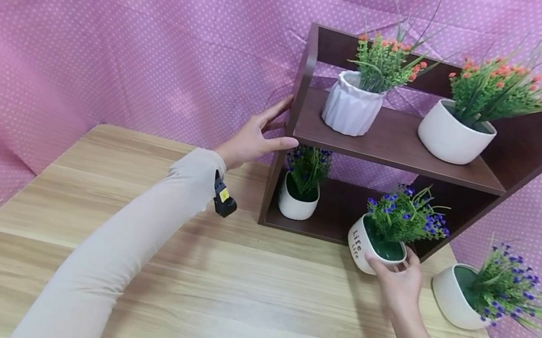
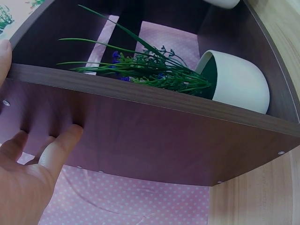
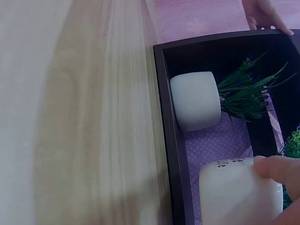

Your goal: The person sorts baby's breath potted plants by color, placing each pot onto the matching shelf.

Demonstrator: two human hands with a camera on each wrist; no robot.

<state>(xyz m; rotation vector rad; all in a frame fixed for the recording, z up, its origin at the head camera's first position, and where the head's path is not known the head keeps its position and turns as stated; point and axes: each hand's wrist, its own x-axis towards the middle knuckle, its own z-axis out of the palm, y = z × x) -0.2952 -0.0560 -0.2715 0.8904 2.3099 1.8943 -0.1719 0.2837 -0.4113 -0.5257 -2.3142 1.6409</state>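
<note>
A dark brown two-level shelf [image 1: 393, 144] stands at the back of a wooden table [image 1: 229, 288]. My left hand [image 1: 278, 125] rests flat against its left side panel [image 2: 154, 126], fingers straight on the outer face and thumb on the front edge. My right hand [image 1: 396, 271] grips a white pot marked "Life" [image 1: 362, 247] with purple flowers, at the front of the lower level on the right. In the right wrist view a fingertip [image 3: 276, 168] presses on that pot [image 3: 239, 192]. A smaller white pot [image 1: 297, 203] of purple flowers sits at the lower level's left.
On the upper board stand a ribbed white pot [image 1: 350, 110] and a smooth white pot [image 1: 454, 137], both with orange flowers. Another white pot with purple flowers [image 1: 460, 293] stands on the table to the shelf's right. Pink dotted cloth [image 1: 108, 46] hangs behind and beside.
</note>
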